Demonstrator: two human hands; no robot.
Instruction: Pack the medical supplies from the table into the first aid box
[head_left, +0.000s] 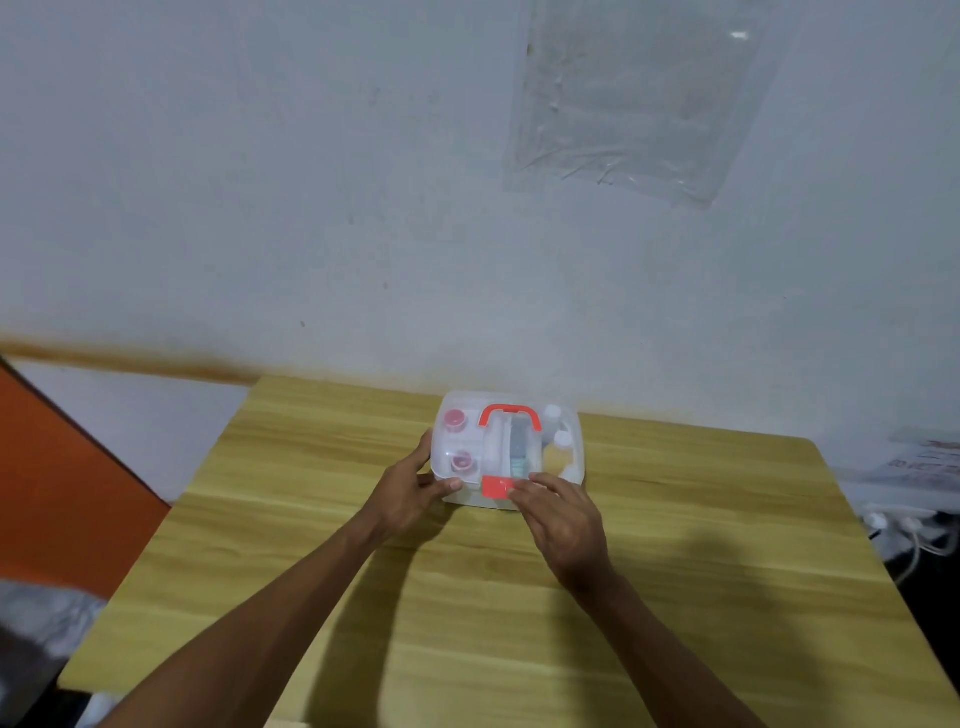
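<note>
The first aid box (574, 431) is clear plastic with a red handle (508, 414) flat on its lid and a red latch (496, 488) at the front. It stands on the wooden table (467, 597), lid down. Through the lid I see two pink-capped jars (456, 421), a white roll, a dark tube and two white-capped bottles (562, 441). My left hand (410, 491) grips the box's near left corner, thumb on the front. My right hand (563, 514) rests its fingertips on the lid's front edge beside the latch.
The table's far edge meets a pale wall just behind the box. An orange panel (62, 467) stands to the left. White cables and papers (914, 499) lie off the table's right side. A plastic sheet (639, 98) is stuck on the wall.
</note>
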